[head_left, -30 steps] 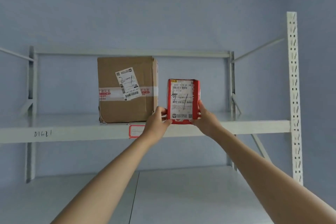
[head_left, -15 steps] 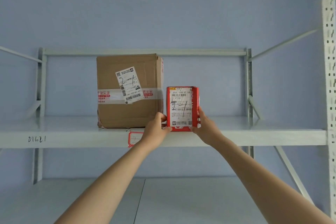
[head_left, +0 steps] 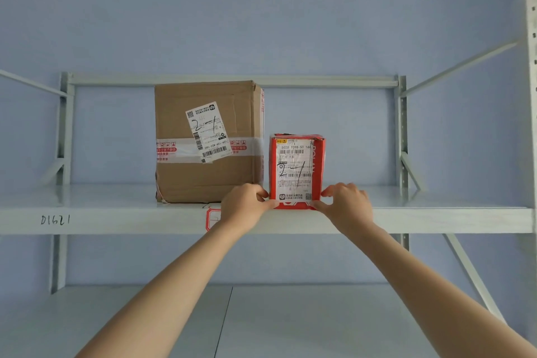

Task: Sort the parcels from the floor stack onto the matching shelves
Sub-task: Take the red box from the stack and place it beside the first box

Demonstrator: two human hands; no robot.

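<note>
A small red parcel [head_left: 297,168] with a white label marked "2-1" stands upright on the upper shelf [head_left: 421,212], at its front edge. My left hand [head_left: 247,205] pinches its lower left corner and my right hand [head_left: 344,206] pinches its lower right corner. Just to the left stands a larger brown cardboard box [head_left: 206,142], also labelled "2-1", close beside the red parcel.
The shelf's front beam carries the handwritten "D1621" [head_left: 55,219] and a red-framed tag [head_left: 213,219] partly hidden by my left wrist. A lower shelf [head_left: 290,320] lies below. A white perforated upright [head_left: 531,96] stands at the right, with a blue wall behind.
The red parcel has come down to rest on the upper shelf next to the brown box. Both hands slid down from its sides to its bottom corners.
</note>
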